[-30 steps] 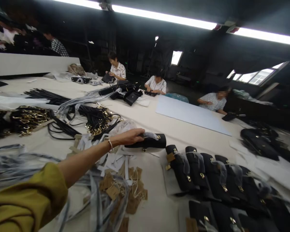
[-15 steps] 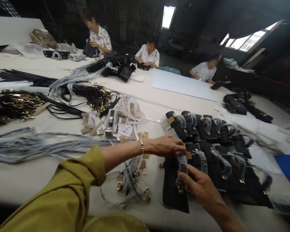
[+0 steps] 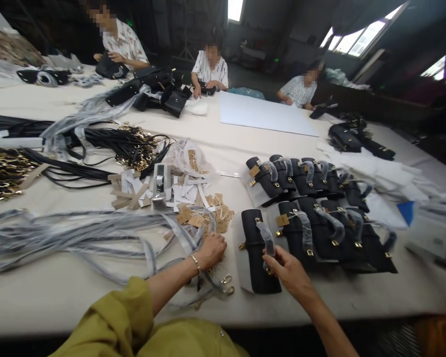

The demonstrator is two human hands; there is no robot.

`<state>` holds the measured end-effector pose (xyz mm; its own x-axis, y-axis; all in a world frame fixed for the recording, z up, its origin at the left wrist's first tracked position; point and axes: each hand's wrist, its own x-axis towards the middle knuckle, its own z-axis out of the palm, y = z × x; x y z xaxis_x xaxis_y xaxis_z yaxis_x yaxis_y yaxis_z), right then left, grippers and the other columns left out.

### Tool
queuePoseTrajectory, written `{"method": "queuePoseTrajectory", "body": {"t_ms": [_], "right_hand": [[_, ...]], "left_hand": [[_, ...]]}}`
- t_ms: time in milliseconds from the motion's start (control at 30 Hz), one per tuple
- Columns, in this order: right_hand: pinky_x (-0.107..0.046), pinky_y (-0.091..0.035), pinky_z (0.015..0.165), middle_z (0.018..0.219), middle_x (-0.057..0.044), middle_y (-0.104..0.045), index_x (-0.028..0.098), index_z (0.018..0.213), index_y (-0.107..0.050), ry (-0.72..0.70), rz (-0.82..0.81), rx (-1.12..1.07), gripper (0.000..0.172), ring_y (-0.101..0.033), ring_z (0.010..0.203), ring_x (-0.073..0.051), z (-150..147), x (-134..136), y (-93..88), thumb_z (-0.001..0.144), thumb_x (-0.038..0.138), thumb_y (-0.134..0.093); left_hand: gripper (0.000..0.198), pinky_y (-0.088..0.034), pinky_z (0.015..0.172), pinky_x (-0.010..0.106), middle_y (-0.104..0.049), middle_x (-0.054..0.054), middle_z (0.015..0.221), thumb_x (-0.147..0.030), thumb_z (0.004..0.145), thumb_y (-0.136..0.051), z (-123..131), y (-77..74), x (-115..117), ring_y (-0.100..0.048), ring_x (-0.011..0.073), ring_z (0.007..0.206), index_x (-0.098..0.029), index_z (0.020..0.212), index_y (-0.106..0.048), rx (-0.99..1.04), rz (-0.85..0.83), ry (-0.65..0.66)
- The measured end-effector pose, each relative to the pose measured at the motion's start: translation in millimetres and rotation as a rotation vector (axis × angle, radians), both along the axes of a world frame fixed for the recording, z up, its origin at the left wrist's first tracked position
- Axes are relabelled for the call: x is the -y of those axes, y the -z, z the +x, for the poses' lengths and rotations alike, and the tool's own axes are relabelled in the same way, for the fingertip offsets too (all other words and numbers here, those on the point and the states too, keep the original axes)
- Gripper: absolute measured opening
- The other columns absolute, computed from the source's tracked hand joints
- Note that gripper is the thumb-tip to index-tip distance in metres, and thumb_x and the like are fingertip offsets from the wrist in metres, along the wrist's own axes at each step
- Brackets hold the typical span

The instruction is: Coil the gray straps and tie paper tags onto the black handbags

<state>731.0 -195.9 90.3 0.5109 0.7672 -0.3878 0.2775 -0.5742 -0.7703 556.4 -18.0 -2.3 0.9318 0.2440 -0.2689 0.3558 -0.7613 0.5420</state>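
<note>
My right hand (image 3: 289, 271) pinches the plastic-wrapped handle (image 3: 266, 239) of a black handbag (image 3: 253, 248). The bag lies on a pale sheet, with gold-coloured fittings at its side and at the handle's ends. To the left, my left hand (image 3: 211, 252) is low over the plastic-wrapped straps (image 3: 180, 230), just below a pile of brown tags (image 3: 223, 213). Its fingers are curled downward, and their tips are hidden. Gold clasps (image 3: 226, 285) lie beside that wrist.
Two rows of black bags (image 3: 297, 176) lie to the right. Paper strips (image 3: 188, 191), a clear-topped box (image 3: 160, 181) and bundled black cords (image 3: 107, 144) with gold hooks are on the left. Across the table (image 3: 223, 148), several people sit near a white board (image 3: 263, 114).
My left hand has left the handbag and moved left and down to the straps and tags. My right hand stays on the handle. The camera view has shifted.
</note>
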Motion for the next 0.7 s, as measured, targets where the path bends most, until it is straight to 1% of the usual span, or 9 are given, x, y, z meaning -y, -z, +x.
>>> {"method": "queuePoseTrajectory", "body": {"t_ms": [100, 200, 300, 367, 400, 467, 567, 633, 700], "right_hand": [[-0.030, -0.049, 0.064, 0.074, -0.001, -0.067, 0.019, 0.108, -0.066, 0.048, -0.007, 0.067, 0.042, -0.062, 0.064, -0.019, -2.0, 4.1, -6.2, 0.082, 0.052, -0.061], [-0.034, -0.053, 0.073, 0.098, -0.006, -0.072, 0.021, 0.117, -0.064, 0.164, 0.053, 0.267, 0.047, -0.066, 0.073, -0.021, -8.9, 8.0, -24.8, 0.081, 0.051, -0.061], [-0.036, -0.054, 0.077, 0.104, -0.008, -0.071, 0.022, 0.114, -0.067, 0.228, 0.195, 0.504, 0.042, -0.066, 0.076, -0.022, -25.2, 6.7, -46.5, 0.083, 0.049, -0.061], [-0.035, -0.054, 0.077, 0.101, -0.008, -0.072, 0.023, 0.111, -0.068, 0.191, 0.284, 0.528, 0.036, -0.066, 0.075, -0.021, -41.1, -1.0, -56.0, 0.085, 0.047, -0.062], [-0.035, -0.054, 0.075, 0.098, -0.008, -0.072, 0.023, 0.109, -0.069, 0.160, 0.311, 0.472, 0.033, -0.066, 0.073, -0.021, -50.0, -7.7, -58.5, 0.086, 0.046, -0.062], [-0.034, -0.055, 0.066, 0.090, -0.007, -0.072, 0.023, 0.108, -0.069, 0.106, 0.311, 0.256, 0.033, -0.066, 0.068, -0.020, -68.1, -26.2, -59.8, 0.086, 0.047, -0.063], [-0.032, -0.055, 0.060, 0.075, -0.004, -0.071, 0.020, 0.121, -0.063, 0.057, 0.284, -0.142, 0.046, -0.067, 0.065, -0.021, -90.9, -61.1, -57.9, 0.082, 0.044, -0.069], [-0.033, -0.056, 0.066, 0.081, -0.003, -0.073, 0.020, 0.130, -0.057, 0.036, 0.304, -0.373, 0.058, -0.069, 0.070, -0.020, -100.9, -82.8, -56.8, 0.077, 0.039, -0.075], [-0.033, -0.057, 0.073, 0.093, -0.004, -0.073, 0.019, 0.126, -0.059, 0.044, 0.339, -0.523, 0.061, -0.070, 0.078, -0.020, -106.4, -99.6, -55.9, 0.071, 0.036, -0.081]], "left_hand": [[0.010, -0.037, 0.094, 0.047, -0.068, 0.017, 0.091, -0.004, 0.076, -0.059, 2.0, -0.9, -5.3, -0.059, 0.0316, 0.101, -0.011, 0.071, -0.064, 0.009, -0.099, -0.061], [0.009, -0.041, 0.088, 0.038, -0.067, 0.007, 0.080, -0.010, 0.072, -0.067, -6.8, -10.4, -23.3, -0.062, 0.0254, 0.090, -0.014, 0.066, -0.061, 0.046, -0.279, -0.129], [0.009, -0.044, 0.071, 0.027, -0.064, 0.000, 0.072, -0.023, 0.076, -0.065, -22.5, -28.0, -43.6, -0.060, 0.0173, 0.074, -0.016, 0.072, -0.061, 0.106, -0.520, -0.208], [0.015, -0.043, 0.065, 0.024, -0.062, -0.001, 0.071, -0.030, 0.079, -0.061, -32.2, -44.7, -53.9, -0.058, 0.0144, 0.068, -0.015, 0.075, -0.060, 0.164, -0.672, -0.255], [0.018, -0.044, 0.065, 0.023, -0.062, -0.001, 0.072, -0.033, 0.079, -0.060, -36.0, -54.3, -57.5, -0.057, 0.0138, 0.068, -0.015, 0.076, -0.059, 0.198, -0.737, -0.275], [0.022, -0.045, 0.067, 0.024, -0.061, 0.000, 0.073, -0.037, 0.079, -0.060, -41.0, -74.4, -61.3, -0.056, 0.0131, 0.068, -0.015, 0.076, -0.057, 0.268, -0.843, -0.308], [0.024, -0.045, 0.069, 0.024, -0.061, 0.000, 0.074, -0.038, 0.077, -0.063, -43.1, -101.4, -61.1, -0.055, 0.0121, 0.068, -0.015, 0.076, -0.057, 0.355, -0.946, -0.335], [0.024, -0.044, 0.066, 0.023, -0.060, 0.000, 0.072, -0.037, 0.074, -0.067, -42.5, -114.3, -59.2, -0.054, 0.0115, 0.066, -0.015, 0.075, -0.057, 0.401, -0.986, -0.356], [0.025, -0.042, 0.061, 0.023, -0.058, -0.002, 0.067, -0.036, 0.070, -0.070, -41.7, -122.7, -57.7, -0.052, 0.0111, 0.062, -0.015, 0.071, -0.057, 0.439, -1.014, -0.400]]}}
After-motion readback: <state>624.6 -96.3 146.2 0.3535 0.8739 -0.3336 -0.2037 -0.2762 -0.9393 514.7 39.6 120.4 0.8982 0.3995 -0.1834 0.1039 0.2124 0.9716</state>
